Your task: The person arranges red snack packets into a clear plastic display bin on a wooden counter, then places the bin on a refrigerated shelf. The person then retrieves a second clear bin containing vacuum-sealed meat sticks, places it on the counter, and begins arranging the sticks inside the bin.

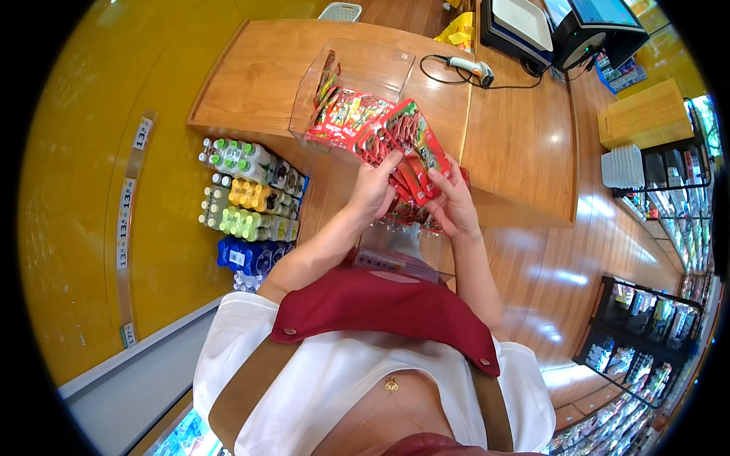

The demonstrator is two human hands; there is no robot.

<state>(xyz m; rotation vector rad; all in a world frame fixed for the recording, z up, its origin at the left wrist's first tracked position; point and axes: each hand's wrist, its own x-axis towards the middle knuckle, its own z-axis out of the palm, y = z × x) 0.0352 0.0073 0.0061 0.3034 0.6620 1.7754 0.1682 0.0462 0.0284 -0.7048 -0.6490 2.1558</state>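
Note:
Between my two hands is a fanned bunch of red snack packets (406, 126) with pictures of food on the front. My left hand (376, 185) grips the bunch from the left, its thumb lying across the front. On the right side, my right hand (453, 196) pinches the packets' lower edge. Just beyond them a clear plastic bin (365, 62) stands on the wooden counter (251, 85), with more red packets (348, 111) lying in it. Below my hands, further red packets (404, 212) show in a second clear container (393, 259), partly hidden by my hands and apron.
A barcode scanner (470, 68) with its black cable lies on the counter, near a scale (516, 28) and a monitor (604, 40). Shrink-wrapped bottle packs (245, 205) are stacked on the left. Stacked yellow baskets (644, 114) and stocked shelves (639, 325) stand on the right.

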